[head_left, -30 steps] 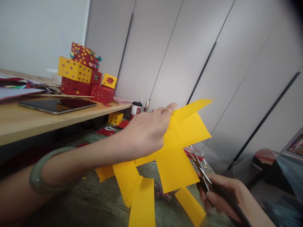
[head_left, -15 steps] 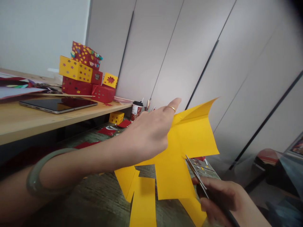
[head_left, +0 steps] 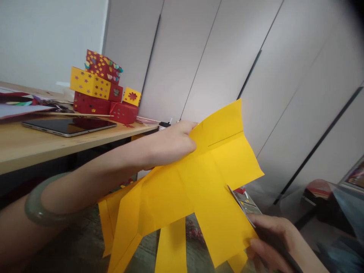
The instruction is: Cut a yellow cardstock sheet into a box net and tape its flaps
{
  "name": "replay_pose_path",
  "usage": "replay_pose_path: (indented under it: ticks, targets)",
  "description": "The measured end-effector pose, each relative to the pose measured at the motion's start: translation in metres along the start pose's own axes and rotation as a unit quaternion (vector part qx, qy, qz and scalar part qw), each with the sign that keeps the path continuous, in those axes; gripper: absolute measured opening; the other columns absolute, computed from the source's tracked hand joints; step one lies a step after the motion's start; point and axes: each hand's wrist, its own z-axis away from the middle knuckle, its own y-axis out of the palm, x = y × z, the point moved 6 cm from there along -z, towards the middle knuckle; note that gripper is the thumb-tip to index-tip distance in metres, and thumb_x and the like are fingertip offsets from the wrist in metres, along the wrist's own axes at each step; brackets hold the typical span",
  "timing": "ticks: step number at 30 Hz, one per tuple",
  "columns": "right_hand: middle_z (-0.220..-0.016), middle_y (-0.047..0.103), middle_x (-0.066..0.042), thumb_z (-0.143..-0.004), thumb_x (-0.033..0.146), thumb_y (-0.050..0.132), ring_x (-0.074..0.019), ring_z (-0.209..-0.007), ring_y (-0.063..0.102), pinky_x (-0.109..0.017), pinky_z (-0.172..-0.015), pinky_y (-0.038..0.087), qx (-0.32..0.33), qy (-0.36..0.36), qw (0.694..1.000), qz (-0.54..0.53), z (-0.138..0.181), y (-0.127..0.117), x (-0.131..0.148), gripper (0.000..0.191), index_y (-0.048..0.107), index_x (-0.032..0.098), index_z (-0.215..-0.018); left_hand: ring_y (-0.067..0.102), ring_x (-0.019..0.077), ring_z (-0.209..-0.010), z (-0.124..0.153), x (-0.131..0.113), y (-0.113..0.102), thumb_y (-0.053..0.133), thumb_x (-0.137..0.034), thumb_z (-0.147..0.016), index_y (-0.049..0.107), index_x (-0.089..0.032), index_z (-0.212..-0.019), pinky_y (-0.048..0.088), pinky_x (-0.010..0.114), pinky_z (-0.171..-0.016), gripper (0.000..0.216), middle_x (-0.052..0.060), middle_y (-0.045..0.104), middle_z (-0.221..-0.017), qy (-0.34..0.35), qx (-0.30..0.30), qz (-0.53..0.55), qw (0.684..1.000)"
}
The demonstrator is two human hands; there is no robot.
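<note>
1. My left grip [head_left: 174, 145] grasps the yellow card [head_left: 196, 178] by its upper-left edge, above the bench [head_left: 146, 252].
2. My right grip [head_left: 280, 237], nearer the card's right-hand notch, is wrapped around the scissors [head_left: 239, 204].
3. From it the card lies up and leftward; the scissors' long axis points that way, tip at the notch's inner corner.

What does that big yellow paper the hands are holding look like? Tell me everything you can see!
The yellow paper looks like smooth, plain craft paper or thin card, with straight-edged flaps, fold creases and notches between flaps. A thin dark line crosses its upper part; whether drawn or cut, I can't tell. It's tilted and slightly bent above the dark tabletop. The left hand grips its upper left edge, while scissors in the right hand meet the notch on its right.
</note>
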Motion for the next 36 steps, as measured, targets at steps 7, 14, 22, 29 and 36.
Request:
replay_pose_path:
  ticks: [7, 14, 22, 29, 36]
  targets:
    - [-0.052, 0.055, 0.001, -0.067, 0.034, 0.067, -0.0148, -0.051, 0.055, -0.02, -0.043, 0.045, 0.006, -0.035, 0.999, 0.002, -0.0018, -0.0055, 0.0042, 0.029, 0.069, 0.022, -0.093, 0.059, 0.0127, -0.057, -0.0027, 0.0107, -0.0034, 0.044, -0.013, -0.062, 0.057, -0.022, -0.091, 0.035, 0.017, -0.039, 0.032, -0.002, 0.064, -0.074, -0.029, 0.01, 0.03, 0.999]
    - [-0.05, 0.052, 0.003, -0.061, 0.034, 0.07, -0.0089, -0.042, 0.043, -0.017, -0.038, 0.041, 0.003, -0.024, 1.0, -0.012, -0.0016, -0.0049, 0.0079, 0.028, 0.072, 0.024, -0.087, 0.062, 0.0151, -0.073, -0.0025, 0.0073, -0.0057, 0.038, -0.013, -0.066, 0.051, -0.022, -0.106, 0.043, 0.021, -0.049, 0.044, 0.0, 0.065, -0.094, 0.012, 0.018, -0.041, 0.999]
    - [-0.046, 0.044, 0.004, -0.064, 0.042, 0.066, -0.0076, -0.041, 0.034, -0.017, -0.038, 0.04, 0.005, -0.009, 1.0, -0.002, -0.0036, -0.0043, 0.0079, 0.028, 0.072, 0.022, -0.083, 0.063, 0.015, -0.071, -0.0031, 0.0092, -0.0065, 0.038, -0.018, -0.069, 0.05, -0.023, -0.107, 0.044, 0.022, -0.047, 0.04, 0.0, 0.065, -0.091, 0.016, 0.011, -0.084, 0.996]
    - [-0.045, 0.042, 0.004, -0.066, 0.048, 0.062, -0.0075, -0.04, 0.031, -0.018, -0.036, 0.037, 0.003, -0.01, 1.0, 0.019, -0.0029, -0.0064, 0.0064, 0.033, 0.072, 0.02, -0.08, 0.063, 0.0153, -0.073, -0.0018, 0.004, -0.008, 0.037, -0.017, -0.07, 0.051, -0.027, -0.107, 0.045, 0.022, -0.05, 0.041, -0.003, 0.066, -0.089, 0.031, -0.011, -0.19, 0.981]
    - [-0.053, 0.051, 0.0, -0.063, 0.051, 0.062, -0.0091, -0.042, 0.034, -0.021, -0.038, 0.037, -0.008, 0.0, 0.999, 0.037, -0.0039, -0.008, 0.0059, 0.038, 0.071, 0.018, -0.082, 0.063, 0.0161, -0.074, -0.0036, 0.0085, -0.0056, 0.038, -0.014, -0.067, 0.052, -0.026, -0.105, 0.046, 0.022, -0.05, 0.042, -0.003, 0.066, -0.09, 0.017, 0.032, -0.06, 0.998]
